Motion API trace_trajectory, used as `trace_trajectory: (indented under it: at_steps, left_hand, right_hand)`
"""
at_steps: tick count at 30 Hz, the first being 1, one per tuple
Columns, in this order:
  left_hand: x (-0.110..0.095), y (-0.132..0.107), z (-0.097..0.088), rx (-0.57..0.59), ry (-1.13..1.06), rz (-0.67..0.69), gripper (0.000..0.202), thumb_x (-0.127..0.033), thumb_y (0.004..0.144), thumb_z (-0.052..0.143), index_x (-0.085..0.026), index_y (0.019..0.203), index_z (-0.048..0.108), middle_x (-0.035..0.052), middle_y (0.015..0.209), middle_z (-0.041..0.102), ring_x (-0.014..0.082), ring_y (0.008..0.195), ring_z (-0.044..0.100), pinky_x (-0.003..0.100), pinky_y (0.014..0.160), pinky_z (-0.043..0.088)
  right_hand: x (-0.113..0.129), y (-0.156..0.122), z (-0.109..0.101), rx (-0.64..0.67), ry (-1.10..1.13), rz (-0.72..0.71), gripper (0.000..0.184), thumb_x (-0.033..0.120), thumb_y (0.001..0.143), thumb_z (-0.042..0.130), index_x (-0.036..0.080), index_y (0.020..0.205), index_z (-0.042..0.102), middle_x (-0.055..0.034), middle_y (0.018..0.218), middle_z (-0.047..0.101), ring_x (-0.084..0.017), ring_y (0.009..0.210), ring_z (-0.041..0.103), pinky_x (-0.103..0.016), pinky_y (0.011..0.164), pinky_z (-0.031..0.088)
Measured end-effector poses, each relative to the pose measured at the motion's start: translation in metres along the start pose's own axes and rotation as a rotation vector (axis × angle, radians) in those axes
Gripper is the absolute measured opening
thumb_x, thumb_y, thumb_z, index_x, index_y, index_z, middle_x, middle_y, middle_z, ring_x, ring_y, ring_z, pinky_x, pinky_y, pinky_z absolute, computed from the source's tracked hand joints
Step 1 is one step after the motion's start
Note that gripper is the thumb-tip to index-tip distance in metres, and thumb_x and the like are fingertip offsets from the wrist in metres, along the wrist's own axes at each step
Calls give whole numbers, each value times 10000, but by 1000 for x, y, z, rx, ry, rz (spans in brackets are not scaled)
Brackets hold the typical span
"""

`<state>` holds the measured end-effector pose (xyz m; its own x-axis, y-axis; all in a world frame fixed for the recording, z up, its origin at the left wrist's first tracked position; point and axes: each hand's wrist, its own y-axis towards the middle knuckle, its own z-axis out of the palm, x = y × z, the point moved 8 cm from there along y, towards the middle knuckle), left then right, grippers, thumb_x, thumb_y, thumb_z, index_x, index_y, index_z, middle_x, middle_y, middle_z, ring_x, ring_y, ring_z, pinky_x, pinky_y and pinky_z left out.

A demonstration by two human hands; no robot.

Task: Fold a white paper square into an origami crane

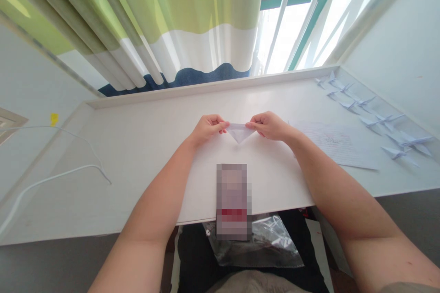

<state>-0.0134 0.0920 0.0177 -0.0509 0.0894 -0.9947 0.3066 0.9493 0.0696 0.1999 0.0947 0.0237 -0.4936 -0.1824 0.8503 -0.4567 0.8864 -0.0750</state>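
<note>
A small white sheet of paper (239, 133), folded into a triangle with its point toward me, is held just above the white desk. My left hand (209, 129) pinches its left corner between thumb and fingers. At the right corner, my right hand (266, 125) grips the paper the same way. The folded edge runs level between both hands, along the top. To the right of my right forearm lies a printed sheet (338, 144), partly covered by that arm.
Several folded paper cranes (383, 121) stand in rows along the desk's right side. A white cable (65, 170) crosses the left side. A blurred flat item (232, 192) overlaps the near edge, above a clear plastic bag (271, 242) on my lap. Curtains (206, 9) hang behind the desk (144, 146).
</note>
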Motion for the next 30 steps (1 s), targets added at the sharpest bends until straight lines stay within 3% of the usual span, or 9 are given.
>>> trace_trajectory:
  at_steps: [3,7,11,15,17,20,23,25,30]
  left_hand:
    - [-1,0,-3,-12,2,6,566,-688,673,977,-188,695,715,12,618,672,142,637,613,304,715,484]
    - [-2,-1,-8,32,42,16,605,-753,798,863,-194,635,698,49,657,708,161,695,631,319,787,500]
    - [0,0,-18,0,90,15,627,-764,847,808,-204,604,666,49,625,685,159,667,606,322,772,479]
    - [-2,2,-22,-96,116,52,599,-745,813,836,-213,620,640,12,579,614,150,634,555,318,718,448]
    - [-4,2,-16,-102,116,61,578,-738,800,839,-212,650,651,2,583,597,142,619,521,313,681,428]
    - [-7,0,1,-59,149,62,540,-719,816,822,-204,710,697,-8,598,581,132,604,481,307,636,386]
    - [-11,-2,19,7,189,82,516,-693,843,817,-195,745,719,1,640,608,136,633,506,307,651,405]
    - [-14,-3,24,10,170,101,535,-708,858,807,-190,763,711,3,659,615,136,652,519,302,669,425]
    - [-11,-5,29,67,105,41,585,-765,892,747,-179,893,739,45,838,735,164,794,635,297,773,498]
  right_hand:
    - [1,-2,0,44,1,-12,537,643,962,719,235,628,617,28,467,543,-115,463,428,-304,507,312]
    - [5,-7,1,84,56,-40,537,657,1001,686,235,671,643,-7,524,615,-137,501,500,-310,548,373]
    - [0,-7,-1,75,15,-1,545,635,1014,671,240,640,621,15,449,525,-133,469,434,-321,551,358]
    - [-3,-1,-16,-118,-44,-47,439,626,899,755,224,726,729,-31,629,684,-165,583,546,-332,598,411]
    - [5,1,-21,-228,-48,-156,412,623,874,762,216,822,802,-77,841,791,-209,758,651,-350,704,484]
    - [13,5,-6,-189,12,-226,461,652,928,693,217,922,847,-95,967,829,-234,877,693,-373,800,522]
    - [19,5,15,-57,22,-227,484,685,912,724,217,832,821,-54,789,759,-201,757,638,-353,725,484]
    - [18,4,19,-37,44,-198,527,712,898,749,209,742,765,-21,678,669,-164,657,556,-330,634,420]
    - [10,4,-2,-309,205,-188,618,803,847,787,196,748,731,-6,650,624,-128,598,490,-284,531,343]
